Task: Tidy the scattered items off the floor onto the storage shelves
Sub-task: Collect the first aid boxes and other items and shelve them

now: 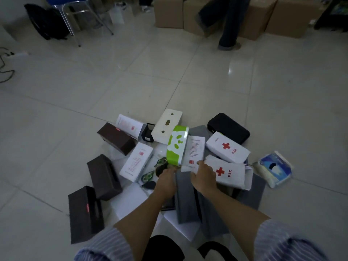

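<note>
A pile of items lies on the tiled floor in front of me. My left hand (165,178) reaches the near end of a green and white panda box (177,146); its fingertips are hidden below the box edge. My right hand (204,175) grips the near end of a white box with red print (194,153). Around them lie two white first-aid boxes with red crosses (228,147) (230,172), three dark brown boxes (115,138) (103,176) (85,213), another white printed box (136,161), a cream box (166,126), a black pouch (228,128) and grey folders (185,200).
A tissue pack (274,167) lies at the pile's right. Cardboard boxes (254,16) line the far wall, where another person's legs (228,25) stand. A metal chair (81,14) and a black bag (46,21) stand far left. Cables (5,63) lie at the left edge.
</note>
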A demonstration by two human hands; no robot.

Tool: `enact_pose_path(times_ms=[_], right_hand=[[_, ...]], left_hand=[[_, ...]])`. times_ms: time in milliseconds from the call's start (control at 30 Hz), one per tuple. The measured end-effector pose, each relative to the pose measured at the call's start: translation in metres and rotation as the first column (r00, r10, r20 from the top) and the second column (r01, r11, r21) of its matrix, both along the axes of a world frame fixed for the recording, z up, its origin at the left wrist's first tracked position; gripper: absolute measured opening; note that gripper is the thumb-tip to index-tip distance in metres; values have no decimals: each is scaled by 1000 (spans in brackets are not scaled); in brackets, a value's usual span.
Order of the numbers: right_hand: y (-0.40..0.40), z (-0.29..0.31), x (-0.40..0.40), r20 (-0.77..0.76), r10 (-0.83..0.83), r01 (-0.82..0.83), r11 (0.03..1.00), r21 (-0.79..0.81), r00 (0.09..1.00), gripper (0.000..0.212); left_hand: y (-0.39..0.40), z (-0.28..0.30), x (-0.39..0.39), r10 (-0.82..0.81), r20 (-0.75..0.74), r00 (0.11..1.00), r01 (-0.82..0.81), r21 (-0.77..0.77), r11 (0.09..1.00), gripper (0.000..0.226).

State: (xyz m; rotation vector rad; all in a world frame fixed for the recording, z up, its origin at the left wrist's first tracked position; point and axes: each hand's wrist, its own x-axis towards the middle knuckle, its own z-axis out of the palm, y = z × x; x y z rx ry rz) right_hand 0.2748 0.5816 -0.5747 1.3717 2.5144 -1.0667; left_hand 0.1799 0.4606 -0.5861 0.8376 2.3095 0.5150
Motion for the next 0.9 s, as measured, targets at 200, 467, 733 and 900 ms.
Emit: enact_pose_path(times_ms=[200,467,733,900], right_hand=[[9,-115,-21,56,116,-119,992,52,992,69],[-41,-180,-20,154,278,-300,942,150,948,113],[-89,-194,2,249,144,-199,957,209,958,112],[-93,-183,9,37,-66,58,982,178,997,108]], left_hand=[[21,-91,-27,-28,38,999,24,93,995,27],[-8,-177,-12,379,129,916,-400,237,885,50],[-49,-215,27,573,319,755,-643,190,742,24],[-60,-205,34,554,306,775,-627,254,737,21]])
